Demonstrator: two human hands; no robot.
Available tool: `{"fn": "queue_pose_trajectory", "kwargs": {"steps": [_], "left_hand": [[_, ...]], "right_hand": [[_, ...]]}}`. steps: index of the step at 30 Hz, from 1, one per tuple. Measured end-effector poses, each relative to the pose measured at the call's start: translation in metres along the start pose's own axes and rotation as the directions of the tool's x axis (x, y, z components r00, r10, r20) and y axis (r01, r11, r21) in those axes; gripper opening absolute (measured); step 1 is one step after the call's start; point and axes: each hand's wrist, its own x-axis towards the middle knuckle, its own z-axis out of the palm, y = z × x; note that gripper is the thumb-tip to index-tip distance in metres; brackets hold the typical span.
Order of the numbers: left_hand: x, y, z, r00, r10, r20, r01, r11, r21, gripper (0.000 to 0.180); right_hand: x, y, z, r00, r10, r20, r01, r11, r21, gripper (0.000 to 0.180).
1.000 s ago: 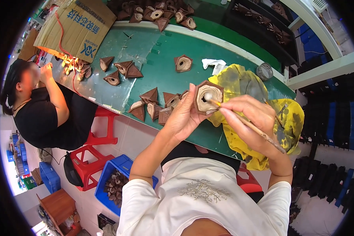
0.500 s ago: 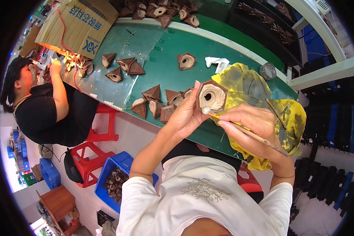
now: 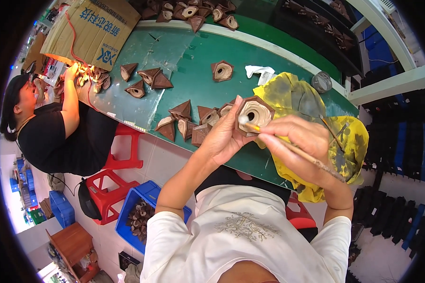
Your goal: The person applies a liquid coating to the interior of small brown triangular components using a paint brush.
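My left hand (image 3: 220, 143) grips a brown, roughly hexagonal cone-like piece (image 3: 262, 118) by its left edge, above the green table. Its cream-coloured inner face, with a dark round hole, is turned up. In my right hand (image 3: 301, 137) is a paintbrush (image 3: 254, 127), held like a pen. The pale bristles lie against the cream surface, left of and just below the hole. Several similar brown pieces (image 3: 181, 110) lie on the table beyond my left wrist. A single piece (image 3: 222, 71) sits farther off.
A stained yellow cloth (image 3: 288, 94) covers the table's right end, with other brushes (image 3: 333, 132) on it. Behind it stand a white crumpled cloth (image 3: 260, 73) and a clear jar (image 3: 321, 82). At left a co-worker (image 3: 47, 132) sits by a cardboard box (image 3: 94, 33). A blue crate (image 3: 127, 221) of brown pieces stands below.
The brush tip has moved up and left, from the piece's lower rim onto the inner face beside the hole. The held piece is slightly tilted. The co-worker's arm has shifted.
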Motion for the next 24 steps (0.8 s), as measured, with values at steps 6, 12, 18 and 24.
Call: {"fn": "queue_pose_trajectory", "kwargs": {"steps": [6,12,18,24], "left_hand": [[0.000,0.002,-0.004,0.999,0.043,-0.027,-0.041,0.998,0.054,0.053],[0.003,-0.002,-0.004,0.995,0.082,-0.061,-0.078,0.995,0.066,0.050],[0.000,-0.001,0.004,0.989,0.142,-0.049,-0.135,0.984,0.113,0.050],[-0.002,-0.004,0.004,0.991,0.122,-0.058,-0.115,0.988,0.106,0.049]], "right_hand": [[-0.009,-0.004,-0.014,0.991,0.014,0.131,-0.005,0.998,-0.065,0.015],[-0.009,-0.008,-0.011,0.998,0.001,0.070,0.004,0.997,-0.072,0.015],[-0.016,0.003,-0.015,0.995,0.027,0.091,-0.014,0.991,-0.135,0.015],[-0.006,0.005,-0.021,1.000,-0.006,0.013,0.009,0.972,-0.235,0.013]]}}
